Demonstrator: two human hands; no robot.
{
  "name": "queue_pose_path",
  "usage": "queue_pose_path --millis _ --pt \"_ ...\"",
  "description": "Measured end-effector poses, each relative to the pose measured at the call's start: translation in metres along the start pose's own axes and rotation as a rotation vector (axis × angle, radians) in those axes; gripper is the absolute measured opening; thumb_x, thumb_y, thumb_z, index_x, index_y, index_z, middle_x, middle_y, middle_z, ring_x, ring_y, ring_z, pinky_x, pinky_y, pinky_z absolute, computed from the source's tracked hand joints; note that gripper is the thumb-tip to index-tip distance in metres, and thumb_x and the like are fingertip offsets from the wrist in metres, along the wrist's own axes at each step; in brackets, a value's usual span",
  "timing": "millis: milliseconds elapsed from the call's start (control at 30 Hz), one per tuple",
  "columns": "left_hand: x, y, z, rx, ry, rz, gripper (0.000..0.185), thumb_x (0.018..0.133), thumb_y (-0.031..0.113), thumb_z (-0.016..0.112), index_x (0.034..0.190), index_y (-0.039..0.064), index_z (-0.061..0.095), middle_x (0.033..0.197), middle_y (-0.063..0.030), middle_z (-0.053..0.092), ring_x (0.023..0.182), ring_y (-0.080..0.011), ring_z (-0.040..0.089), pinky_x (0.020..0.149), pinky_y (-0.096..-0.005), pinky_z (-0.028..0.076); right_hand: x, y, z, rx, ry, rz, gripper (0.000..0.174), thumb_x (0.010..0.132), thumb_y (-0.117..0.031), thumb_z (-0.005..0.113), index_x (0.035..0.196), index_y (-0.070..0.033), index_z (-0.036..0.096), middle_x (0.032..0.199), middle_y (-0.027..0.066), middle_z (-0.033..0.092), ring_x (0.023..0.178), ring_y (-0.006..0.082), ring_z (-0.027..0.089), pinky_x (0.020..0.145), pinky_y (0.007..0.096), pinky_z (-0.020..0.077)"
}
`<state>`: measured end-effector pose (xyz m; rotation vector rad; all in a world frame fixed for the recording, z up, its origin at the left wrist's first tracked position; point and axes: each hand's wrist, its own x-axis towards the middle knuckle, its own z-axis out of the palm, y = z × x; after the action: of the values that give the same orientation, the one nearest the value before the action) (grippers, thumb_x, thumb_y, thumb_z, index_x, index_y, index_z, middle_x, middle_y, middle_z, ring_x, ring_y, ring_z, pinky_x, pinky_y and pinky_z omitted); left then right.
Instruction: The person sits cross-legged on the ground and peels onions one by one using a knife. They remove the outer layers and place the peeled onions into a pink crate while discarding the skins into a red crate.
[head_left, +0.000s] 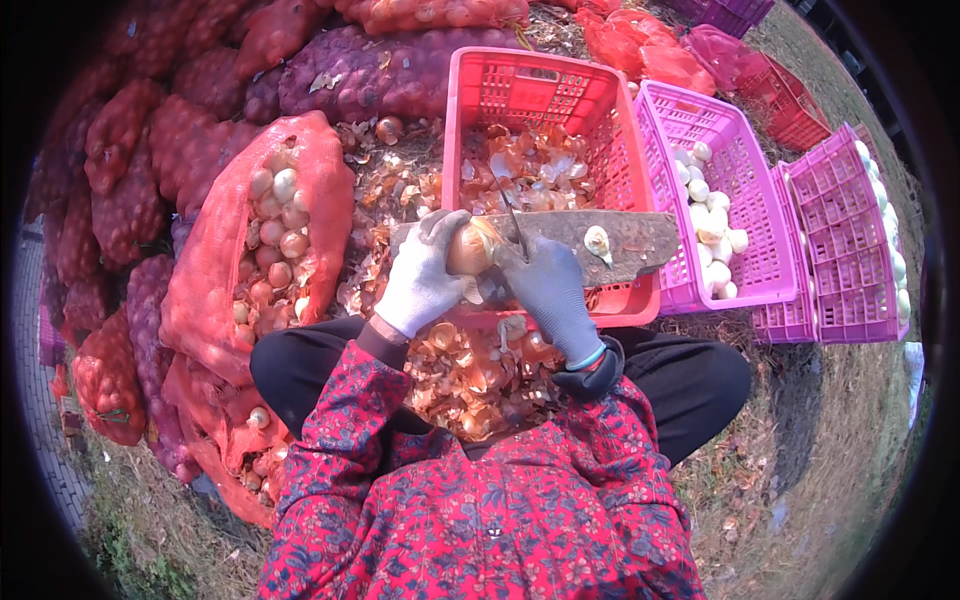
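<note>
My left hand (427, 274), in a white and grey knit glove, grips an unpeeled yellow onion (471, 246). Close beside it on the right, my right hand (547, 285) in a grey glove holds a knife (511, 208), its dark blade pointing up and away from me. Both hands are over a worn wooden board (637, 234) lying across a red plastic crate (555, 66). A small piece of onion (598, 241) rests on the board, right of my right hand. Onion skins (525, 176) lie inside the crate, with more between my legs.
An open red mesh sack of onions (202, 277) stands at the left, before many filled sacks (127, 202). To the right, a pink crate (757, 225) holds peeled white onions (718, 247). Further right are more pink crates (847, 247). Loose skins cover the ground around the red crate.
</note>
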<state>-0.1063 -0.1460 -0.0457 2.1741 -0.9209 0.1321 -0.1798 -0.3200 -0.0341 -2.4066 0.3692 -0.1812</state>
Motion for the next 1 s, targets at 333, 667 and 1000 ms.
queue_pose_path --millis 333,667,1000 --pt "-0.003 0.000 0.000 -0.020 -0.036 -0.035 0.074 0.061 0.005 0.078 0.131 0.007 0.054 0.128 -0.0167 0.057 0.124 -0.0349 0.053 0.107 -0.0434 0.041 0.043 0.016 0.025 0.091 -0.177 0.074 0.033 0.088 -0.027 0.060 0.099 0.002 0.068 0.085 0.0233 0.070 0.077 0.0351 0.071 0.071 0.0457 0.0555" --pt "-0.005 -0.017 -0.016 -0.056 -0.094 -0.085 0.083 0.062 0.008 0.081 0.139 0.003 0.049 0.134 -0.0202 0.056 0.126 -0.0370 0.053 0.107 -0.0417 0.043 0.040 0.017 0.021 0.547 -0.305 0.243 0.025 0.087 -0.022 0.064 0.092 0.003 0.069 0.070 0.0122 0.067 0.063 0.0218 0.067 0.058 0.0362 0.0524" --pt "-0.012 0.001 -0.013 0.171 -0.058 0.014 0.062 0.073 0.010 0.071 0.132 0.006 0.052 0.125 -0.0174 0.057 0.117 -0.0387 0.055 0.099 -0.0452 0.046 0.005 -0.024 0.023 0.341 -0.202 0.062 0.030 0.084 -0.028 0.065 0.092 0.000 0.071 0.078 0.0235 0.069 0.076 0.0379 0.070 0.069 0.0472 0.0544"
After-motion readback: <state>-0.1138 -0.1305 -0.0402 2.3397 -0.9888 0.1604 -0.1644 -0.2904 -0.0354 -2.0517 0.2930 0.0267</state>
